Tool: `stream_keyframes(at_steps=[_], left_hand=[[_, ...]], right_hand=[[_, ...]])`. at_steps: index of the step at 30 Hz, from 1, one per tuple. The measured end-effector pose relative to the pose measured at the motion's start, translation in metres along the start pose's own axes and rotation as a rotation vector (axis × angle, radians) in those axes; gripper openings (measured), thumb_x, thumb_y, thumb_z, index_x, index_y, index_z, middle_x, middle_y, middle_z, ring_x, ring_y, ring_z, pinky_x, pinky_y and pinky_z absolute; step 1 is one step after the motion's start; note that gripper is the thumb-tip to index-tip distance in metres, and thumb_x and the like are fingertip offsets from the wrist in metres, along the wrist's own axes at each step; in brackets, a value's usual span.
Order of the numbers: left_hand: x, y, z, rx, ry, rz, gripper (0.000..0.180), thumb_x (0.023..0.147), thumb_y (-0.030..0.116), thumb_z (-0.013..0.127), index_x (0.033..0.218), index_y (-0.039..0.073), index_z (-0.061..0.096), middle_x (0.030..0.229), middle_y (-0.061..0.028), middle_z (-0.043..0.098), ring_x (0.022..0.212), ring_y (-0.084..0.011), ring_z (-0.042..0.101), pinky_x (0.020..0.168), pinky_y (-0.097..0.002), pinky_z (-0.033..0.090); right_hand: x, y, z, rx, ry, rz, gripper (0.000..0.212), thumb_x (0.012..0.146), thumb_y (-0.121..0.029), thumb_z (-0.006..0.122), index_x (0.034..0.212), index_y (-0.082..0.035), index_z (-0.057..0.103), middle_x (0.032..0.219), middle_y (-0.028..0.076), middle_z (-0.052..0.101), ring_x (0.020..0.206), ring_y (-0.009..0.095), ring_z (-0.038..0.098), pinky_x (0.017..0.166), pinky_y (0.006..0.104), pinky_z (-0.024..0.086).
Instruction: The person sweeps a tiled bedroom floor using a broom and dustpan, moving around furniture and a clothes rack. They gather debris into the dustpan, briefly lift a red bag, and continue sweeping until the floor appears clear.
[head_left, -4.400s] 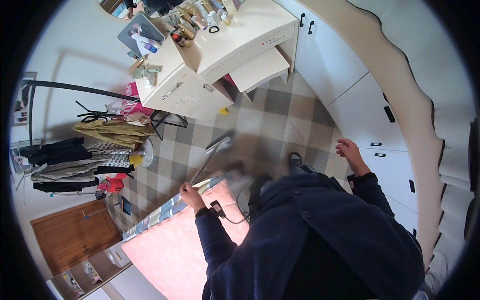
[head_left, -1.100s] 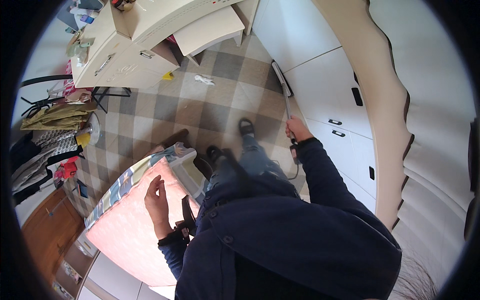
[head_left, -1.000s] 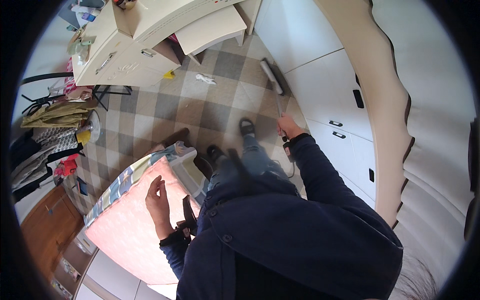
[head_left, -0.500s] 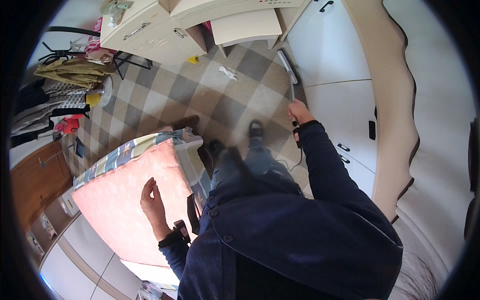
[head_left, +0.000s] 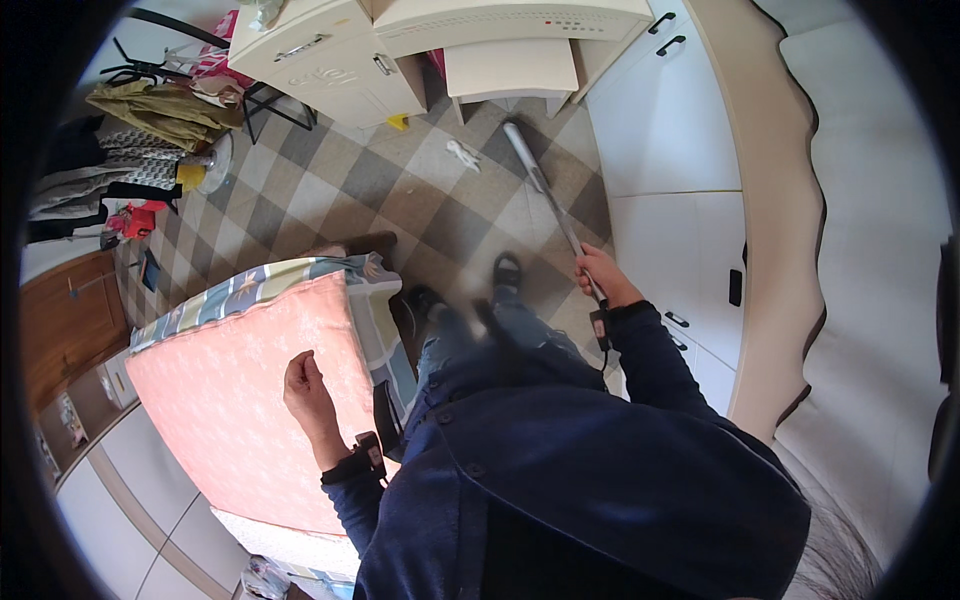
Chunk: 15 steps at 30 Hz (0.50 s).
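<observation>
My right hand (head_left: 606, 274) is wrapped round the metal handle of a long-handled flat mop (head_left: 562, 215). Its pole slants forward and left from my fist, down to a narrow grey-white head (head_left: 521, 148) on the tiled floor, seen nearly end-on. Over the pink bedspread (head_left: 230, 390), my left hand (head_left: 312, 395) hangs with its fingers curled together and the thumb against them; nothing shows in it. A small white crumpled scrap (head_left: 463, 154) lies on the floor, left of the mop head and apart from it.
Ahead stand a cream desk (head_left: 510, 22) and a white stool (head_left: 512, 70) under it. White cabinets (head_left: 665, 130) line the right side. The bed's patterned edge (head_left: 240, 290) is left of my feet (head_left: 507, 270). Clothes (head_left: 165, 115) hang at the far left, near a small yellow piece (head_left: 398, 122).
The mop head has swung left, away from the cabinets, toward the white scrap. My right hand has come back a little, and my left hand's fingers are more curled.
</observation>
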<state>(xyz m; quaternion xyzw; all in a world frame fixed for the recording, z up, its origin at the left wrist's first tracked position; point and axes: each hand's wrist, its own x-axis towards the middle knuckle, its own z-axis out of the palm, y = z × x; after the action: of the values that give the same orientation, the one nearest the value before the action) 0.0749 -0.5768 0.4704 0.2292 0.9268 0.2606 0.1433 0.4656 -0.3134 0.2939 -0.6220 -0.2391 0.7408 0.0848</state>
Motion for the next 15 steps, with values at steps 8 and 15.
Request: stream_keyframes(at_steps=[8,15], left_hand=[[0.003,0.005,0.003,-0.094,0.076,0.012,0.019,0.093,0.017,0.054,0.09,0.001,0.063,0.069,-0.0042,0.057,0.058,-0.01,0.048,0.054,-0.0252,0.042],[0.001,-0.009,0.012,-0.116,0.031,-0.051,0.016,0.091,0.014,0.055,0.089,0.001,0.063,0.068,-0.0036,0.056,0.058,-0.0098,0.047,0.053,-0.0249,0.042]], right_hand=[[0.031,0.014,0.03,0.213,-0.134,-0.034,0.01,0.084,-0.011,0.05,0.09,-0.007,0.045,0.059,0.005,0.048,0.048,0.014,0.047,0.041,0.0272,0.038],[0.047,-0.006,0.105,0.056,-0.366,-0.014,0.008,0.087,-0.013,0.051,0.088,-0.007,0.046,0.061,0.004,0.05,0.048,0.014,0.048,0.041,0.0266,0.038]])
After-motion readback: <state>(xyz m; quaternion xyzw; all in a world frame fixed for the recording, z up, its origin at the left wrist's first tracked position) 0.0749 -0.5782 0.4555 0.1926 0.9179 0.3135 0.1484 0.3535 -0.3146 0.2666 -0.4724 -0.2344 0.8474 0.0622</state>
